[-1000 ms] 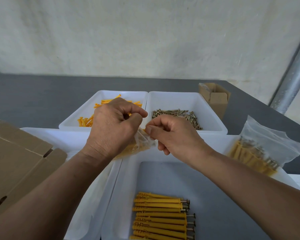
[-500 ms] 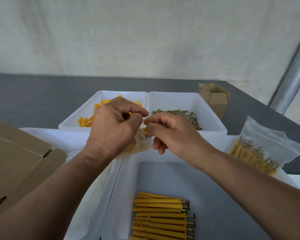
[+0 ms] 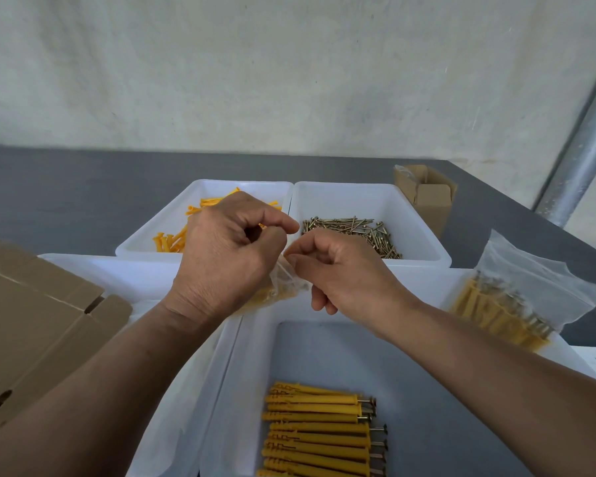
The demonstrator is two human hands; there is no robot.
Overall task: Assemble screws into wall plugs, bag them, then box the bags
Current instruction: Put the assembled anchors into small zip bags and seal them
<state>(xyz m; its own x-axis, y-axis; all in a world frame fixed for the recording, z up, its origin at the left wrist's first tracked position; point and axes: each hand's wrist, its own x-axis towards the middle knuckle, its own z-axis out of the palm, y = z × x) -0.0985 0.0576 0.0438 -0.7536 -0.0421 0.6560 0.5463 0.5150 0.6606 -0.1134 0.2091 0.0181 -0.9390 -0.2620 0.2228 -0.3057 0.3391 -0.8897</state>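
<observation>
Since the frame half a second back, your right hand (image 3: 344,273) has drawn its forefinger in from your left thumb, so a small gap now shows between the two pinches. The bag (image 3: 284,287) hangs where it did.

**Left:** a cardboard box (image 3: 31,321) lies at the near-left of the desk (image 3: 66,194).

**Centre-left:** your left hand (image 3: 227,256) is curled tight, thumb over forefinger, and grips the bag's top edge. This palm hides much of the bag.

**Centre:** the bag holds yellow plugs and hangs below and between the hands, above the far rim of the near tray (image 3: 252,339). Its mouth runs left to right from one pinch to the other. Its contents slant down toward your left wrist.

**Centre-right:** your right hand pinches the bag's right top corner between thumb and forefinger. The other fingers are loosely curled and hold nothing.

**Right:** a filled bag (image 3: 516,304) leans on the near tray's right corner, and a small carton (image 3: 427,197) stands behind it.

**Below:** assembled plugs (image 3: 317,432) lie in a row in the near tray, screw heads to the right.

**Judgement:** the step in hand is closing the bag's mouth. Whether it is fully sealed cannot be told. If the box is the destination, it lies left of the bag, so your left hand is nearer for the transfer.
</observation>
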